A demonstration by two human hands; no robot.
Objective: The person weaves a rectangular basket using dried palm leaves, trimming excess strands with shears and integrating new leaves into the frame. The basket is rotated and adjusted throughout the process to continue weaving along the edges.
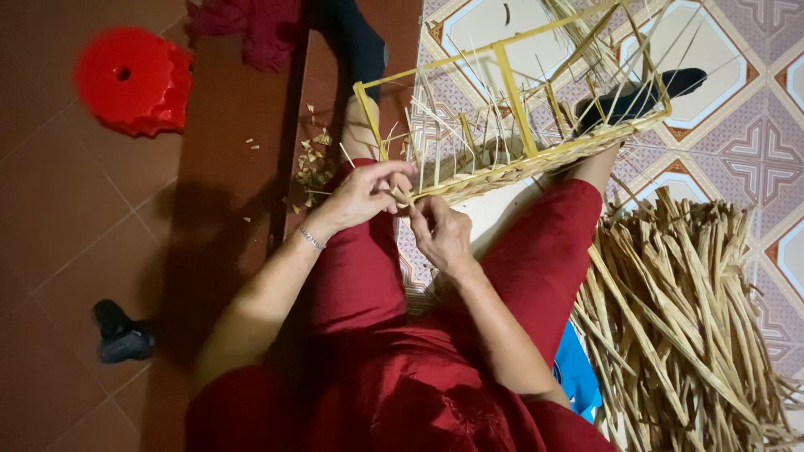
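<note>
floor (50, 209): Brown tiles on one side. Patterned tiles on the other side, from 12 o'clock round to 3 o'clock.

pile of dry reeds (687, 326): A big heap of long tan strips at 4 o'clock, lying on the floor beside the person's knee.

red clothes (377, 393): The person sits low in red trousers, with both legs stretched out toward 12 o'clock.

basket frame (511, 100): A box of yellow sticks at 12 to 1 o'clock, just past the knees. Its long side runs from 9 o'clock up toward 2 o'clock. It lies tipped over, and the open part faces up and away. Thin loose strips poke out of it all over.

woven edge (502, 172): A tan woven band along the near long side of the frame.

red plastic stool (134, 79): At 10 o'clock on the floor, well apart from the hands.

left hand (360, 197): At the near left corner of the frame. The fingers (394, 172) curl over and pinch a thin strip there.

right hand (440, 234): Just beside the left hand, almost touching. Its fingers are clenched on the strip end at the same corner.

step now: It looks like weaving a strip into the corner of the band.

next move needs: Likely a tight pull on the strip, then tucking it round the next upright stick.

scraps (314, 163): Small cut bits on the floor at 11 o'clock.
</note>
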